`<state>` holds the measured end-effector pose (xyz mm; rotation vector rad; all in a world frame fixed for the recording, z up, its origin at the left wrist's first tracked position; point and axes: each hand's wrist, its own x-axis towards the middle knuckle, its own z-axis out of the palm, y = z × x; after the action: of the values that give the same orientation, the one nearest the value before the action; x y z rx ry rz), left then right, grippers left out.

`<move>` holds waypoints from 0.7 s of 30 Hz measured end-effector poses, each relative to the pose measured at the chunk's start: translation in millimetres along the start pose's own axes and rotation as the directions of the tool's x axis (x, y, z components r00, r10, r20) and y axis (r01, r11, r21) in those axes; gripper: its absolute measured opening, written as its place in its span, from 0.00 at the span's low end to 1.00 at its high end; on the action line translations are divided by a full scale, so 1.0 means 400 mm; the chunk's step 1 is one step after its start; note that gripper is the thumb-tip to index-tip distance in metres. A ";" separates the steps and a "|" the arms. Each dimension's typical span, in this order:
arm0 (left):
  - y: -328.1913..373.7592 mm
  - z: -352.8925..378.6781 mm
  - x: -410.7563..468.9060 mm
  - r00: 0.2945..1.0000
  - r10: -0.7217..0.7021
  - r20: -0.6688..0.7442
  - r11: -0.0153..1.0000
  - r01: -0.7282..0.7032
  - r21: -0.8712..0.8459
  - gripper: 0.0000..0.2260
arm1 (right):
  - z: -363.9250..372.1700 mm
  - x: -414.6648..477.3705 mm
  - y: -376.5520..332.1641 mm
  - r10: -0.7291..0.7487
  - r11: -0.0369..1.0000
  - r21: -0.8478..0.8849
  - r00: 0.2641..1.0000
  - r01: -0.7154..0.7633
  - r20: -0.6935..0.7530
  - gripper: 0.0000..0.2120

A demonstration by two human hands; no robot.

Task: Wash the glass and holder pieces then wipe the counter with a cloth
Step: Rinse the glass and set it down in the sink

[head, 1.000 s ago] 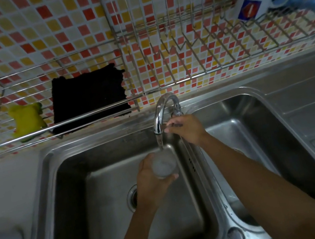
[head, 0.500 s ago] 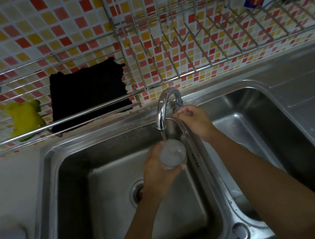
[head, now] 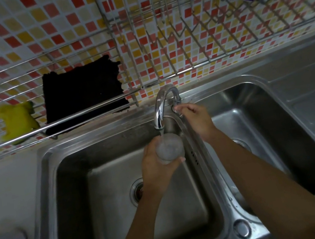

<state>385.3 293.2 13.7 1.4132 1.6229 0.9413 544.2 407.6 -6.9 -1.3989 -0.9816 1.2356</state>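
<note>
One wet glass [head: 169,146], gripped by the left hand [head: 158,166] under the tap [head: 163,105], could slip while the right hand [head: 195,121] pinches the tap's handle.

Home kitchen: steel double sink [head: 102,148], curved tap [head: 160,106], mosaic-tiled wall [head: 30,25], wire dish rack [head: 200,33].

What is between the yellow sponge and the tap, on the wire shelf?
In the head view, a black cloth lies on the wire shelf between the yellow sponge and the tap.
</note>
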 end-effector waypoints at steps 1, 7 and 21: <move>0.001 -0.002 0.003 1.000 0.007 -0.004 1.000 -0.007 0.007 0.34 | 0.000 0.001 0.001 0.001 1.000 -0.002 1.000 -0.001 0.002 0.06; 0.004 -0.017 0.011 0.999 0.013 -0.047 1.000 -0.012 0.024 0.35 | 0.005 0.006 0.005 0.019 1.000 0.024 0.999 -0.019 -0.027 0.05; 0.006 -0.130 -0.086 1.000 -0.006 0.024 0.992 0.009 -0.126 0.34 | 0.034 -0.211 0.025 -0.147 0.977 -0.196 0.922 0.080 -0.358 0.09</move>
<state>342.3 257.0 41.0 1.3263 1.5231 1.0015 517.7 326.3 -0.6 -1.6184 -0.9071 0.7710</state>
